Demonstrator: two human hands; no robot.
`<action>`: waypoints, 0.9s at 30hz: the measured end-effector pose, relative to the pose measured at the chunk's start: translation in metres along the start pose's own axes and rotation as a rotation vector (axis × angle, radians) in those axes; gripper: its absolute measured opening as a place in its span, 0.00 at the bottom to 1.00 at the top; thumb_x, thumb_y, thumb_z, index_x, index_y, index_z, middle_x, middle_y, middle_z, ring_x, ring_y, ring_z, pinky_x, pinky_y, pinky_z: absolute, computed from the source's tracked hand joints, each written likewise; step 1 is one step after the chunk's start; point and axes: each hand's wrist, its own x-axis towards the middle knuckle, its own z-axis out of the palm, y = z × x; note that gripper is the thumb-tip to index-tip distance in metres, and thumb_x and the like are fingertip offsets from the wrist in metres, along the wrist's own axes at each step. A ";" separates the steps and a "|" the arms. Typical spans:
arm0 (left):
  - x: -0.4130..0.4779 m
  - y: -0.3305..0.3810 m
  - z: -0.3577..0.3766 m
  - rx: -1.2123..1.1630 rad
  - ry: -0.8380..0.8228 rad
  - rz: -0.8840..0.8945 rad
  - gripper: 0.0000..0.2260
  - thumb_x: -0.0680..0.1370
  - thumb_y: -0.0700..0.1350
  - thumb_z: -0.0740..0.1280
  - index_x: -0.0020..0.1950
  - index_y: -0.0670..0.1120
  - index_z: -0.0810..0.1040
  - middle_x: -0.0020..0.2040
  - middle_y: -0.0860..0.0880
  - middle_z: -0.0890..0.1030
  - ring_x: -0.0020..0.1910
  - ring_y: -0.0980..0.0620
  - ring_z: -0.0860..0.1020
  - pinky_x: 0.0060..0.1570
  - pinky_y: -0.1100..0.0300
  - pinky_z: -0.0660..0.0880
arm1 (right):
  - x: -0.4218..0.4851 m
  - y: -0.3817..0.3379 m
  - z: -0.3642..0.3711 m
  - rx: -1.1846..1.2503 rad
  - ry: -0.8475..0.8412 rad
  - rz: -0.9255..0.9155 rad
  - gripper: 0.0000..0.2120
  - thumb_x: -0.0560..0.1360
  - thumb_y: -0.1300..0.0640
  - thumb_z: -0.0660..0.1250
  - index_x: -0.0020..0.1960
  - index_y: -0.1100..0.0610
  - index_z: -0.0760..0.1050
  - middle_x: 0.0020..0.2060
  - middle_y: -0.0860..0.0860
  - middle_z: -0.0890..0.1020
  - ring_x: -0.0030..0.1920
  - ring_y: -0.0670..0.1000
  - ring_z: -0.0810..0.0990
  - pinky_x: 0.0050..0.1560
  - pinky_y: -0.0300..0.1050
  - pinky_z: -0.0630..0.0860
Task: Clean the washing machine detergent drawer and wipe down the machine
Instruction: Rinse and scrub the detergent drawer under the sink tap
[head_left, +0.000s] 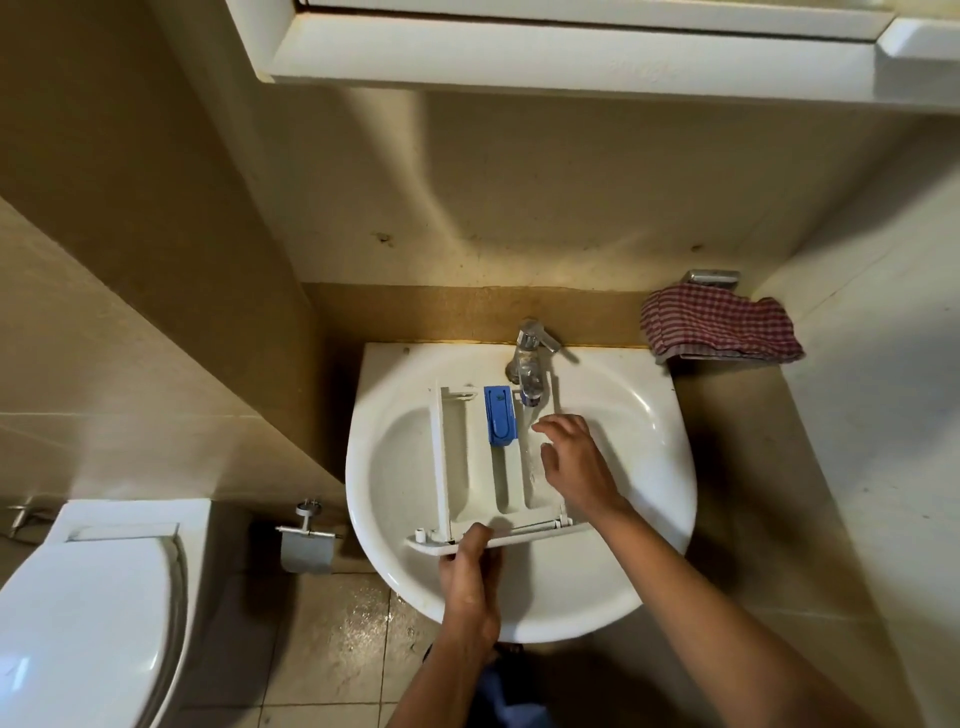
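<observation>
My L hand (470, 558) grips drawer (462, 457) front, R hand (571, 462) loose-fingered under tap (530, 358) stream; I should tilt drawer & rub each compartment.

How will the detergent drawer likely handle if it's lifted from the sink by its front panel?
The detergent drawer looks like thin moulded plastic, so probably stiff and light. With tap water running over it, it is likely slippery in the left hand. Held at one end, it may tip.
</observation>
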 end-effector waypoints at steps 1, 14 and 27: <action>0.002 0.002 -0.003 0.030 0.027 -0.004 0.30 0.57 0.46 0.75 0.56 0.35 0.79 0.48 0.42 0.84 0.46 0.48 0.83 0.40 0.62 0.79 | -0.001 0.002 0.001 -0.087 -0.017 -0.068 0.17 0.69 0.67 0.67 0.57 0.60 0.78 0.55 0.54 0.80 0.61 0.53 0.72 0.61 0.51 0.74; 0.001 0.046 -0.008 0.299 0.149 0.033 0.16 0.72 0.49 0.71 0.46 0.36 0.78 0.43 0.42 0.78 0.43 0.45 0.80 0.52 0.52 0.80 | 0.005 0.006 -0.011 -0.548 -0.516 -0.491 0.28 0.77 0.47 0.49 0.74 0.56 0.64 0.74 0.54 0.65 0.76 0.52 0.56 0.73 0.54 0.31; 0.005 0.086 -0.017 0.485 0.212 0.097 0.23 0.68 0.59 0.72 0.46 0.39 0.79 0.46 0.38 0.75 0.45 0.41 0.79 0.45 0.49 0.82 | -0.006 -0.016 -0.029 -0.216 -0.756 -0.452 0.15 0.80 0.49 0.56 0.61 0.48 0.78 0.64 0.44 0.76 0.69 0.42 0.68 0.72 0.66 0.35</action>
